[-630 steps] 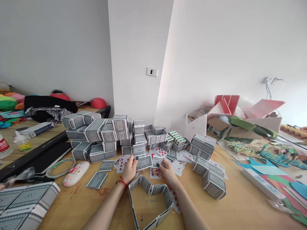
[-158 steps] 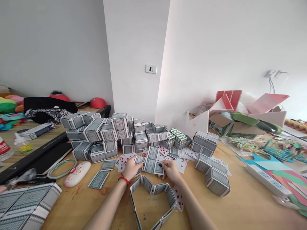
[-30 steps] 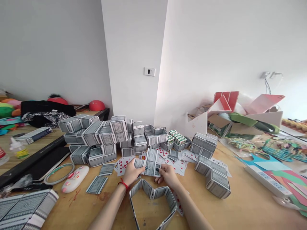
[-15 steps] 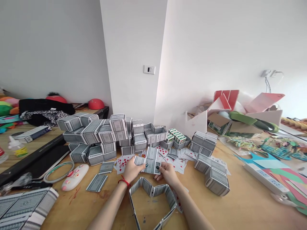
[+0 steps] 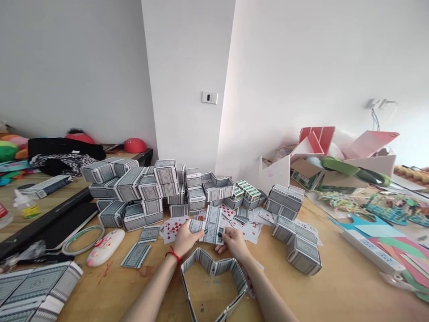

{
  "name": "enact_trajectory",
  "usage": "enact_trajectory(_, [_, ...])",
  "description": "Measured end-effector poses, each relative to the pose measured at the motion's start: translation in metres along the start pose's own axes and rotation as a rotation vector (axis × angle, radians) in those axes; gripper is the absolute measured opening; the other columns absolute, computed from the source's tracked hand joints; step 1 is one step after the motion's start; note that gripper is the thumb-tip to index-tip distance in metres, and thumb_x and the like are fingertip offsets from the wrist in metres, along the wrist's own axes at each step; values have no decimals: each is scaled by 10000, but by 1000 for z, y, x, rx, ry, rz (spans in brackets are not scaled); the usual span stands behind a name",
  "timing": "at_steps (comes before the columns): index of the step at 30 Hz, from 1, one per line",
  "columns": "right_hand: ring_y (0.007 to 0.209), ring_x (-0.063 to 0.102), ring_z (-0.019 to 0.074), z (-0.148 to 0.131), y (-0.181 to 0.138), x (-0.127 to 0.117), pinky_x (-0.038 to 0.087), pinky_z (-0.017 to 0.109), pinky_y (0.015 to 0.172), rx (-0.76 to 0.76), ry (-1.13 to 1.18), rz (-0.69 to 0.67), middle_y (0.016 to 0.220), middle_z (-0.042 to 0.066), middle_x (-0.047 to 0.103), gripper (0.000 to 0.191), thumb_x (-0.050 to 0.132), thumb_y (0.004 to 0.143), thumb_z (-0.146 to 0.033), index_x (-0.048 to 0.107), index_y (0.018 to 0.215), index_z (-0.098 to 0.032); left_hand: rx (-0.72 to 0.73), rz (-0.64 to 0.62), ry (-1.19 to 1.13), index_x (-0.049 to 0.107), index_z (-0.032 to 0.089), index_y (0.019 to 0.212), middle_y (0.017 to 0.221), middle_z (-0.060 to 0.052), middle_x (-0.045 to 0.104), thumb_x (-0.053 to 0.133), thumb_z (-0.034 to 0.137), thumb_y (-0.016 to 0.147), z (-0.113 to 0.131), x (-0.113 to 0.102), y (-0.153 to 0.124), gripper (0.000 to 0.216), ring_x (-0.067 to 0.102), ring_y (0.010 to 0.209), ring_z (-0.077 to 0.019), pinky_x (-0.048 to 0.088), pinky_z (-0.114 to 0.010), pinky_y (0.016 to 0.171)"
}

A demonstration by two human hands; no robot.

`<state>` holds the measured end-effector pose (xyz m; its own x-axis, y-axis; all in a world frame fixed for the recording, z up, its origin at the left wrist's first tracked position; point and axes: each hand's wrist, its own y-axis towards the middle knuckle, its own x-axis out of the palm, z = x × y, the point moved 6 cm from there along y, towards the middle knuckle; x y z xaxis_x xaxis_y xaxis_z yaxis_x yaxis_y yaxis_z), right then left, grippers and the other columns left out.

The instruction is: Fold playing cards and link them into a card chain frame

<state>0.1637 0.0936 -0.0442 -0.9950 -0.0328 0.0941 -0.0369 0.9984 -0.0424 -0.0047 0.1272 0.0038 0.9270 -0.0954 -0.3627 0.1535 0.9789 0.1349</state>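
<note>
Both hands grip one piece of joined playing cards (image 5: 213, 217), grey-patterned backs towards me, above the middle of the table. My left hand (image 5: 183, 238), with a red cord at the wrist, pinches its left side with the thumb on top. On the lower right edge, my right hand (image 5: 233, 241) is closed, fingers partly hidden behind the cards. Just below my hands, a heart-shaped ring of standing cards (image 5: 241, 279) rests on the table, my forearms on either side. Loose playing cards (image 5: 174, 229) lie face up behind the hands.
Stacked card blocks (image 5: 127, 183) stand at the back left, more card blocks (image 5: 303, 250) at the right. A white mouse-shaped object (image 5: 105, 247) and two loose cards (image 5: 136, 255) lie left. A power strip (image 5: 372, 250), coloured paper and cardboard boxes (image 5: 321, 179) occupy the right side.
The view has shifted very slightly. Both hands keep the same hold on the joined cards, with no clear movement.
</note>
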Motion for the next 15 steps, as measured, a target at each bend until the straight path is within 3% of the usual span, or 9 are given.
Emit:
enact_trajectory(10, [456, 623, 148, -5, -1, 2, 476, 203, 414, -6, 43, -21, 509, 5, 600, 390, 618, 614, -511, 465, 658, -155, -56, -82, -109, 586, 149, 639, 656, -30, 668, 640, 355, 565, 7, -1, -1, 225, 599, 644, -188, 455, -271, 606])
enact_trajectory(15, [416, 583, 144, -4, 3, -3, 455, 225, 360, -42, -25, 113, 530, 12, 607, 408, 585, 620, -545, 516, 729, -158, -36, 12, -84, 594, 148, 605, 604, -21, 655, 631, 335, 568, 8, -3, -2, 195, 588, 597, -182, 454, -271, 572])
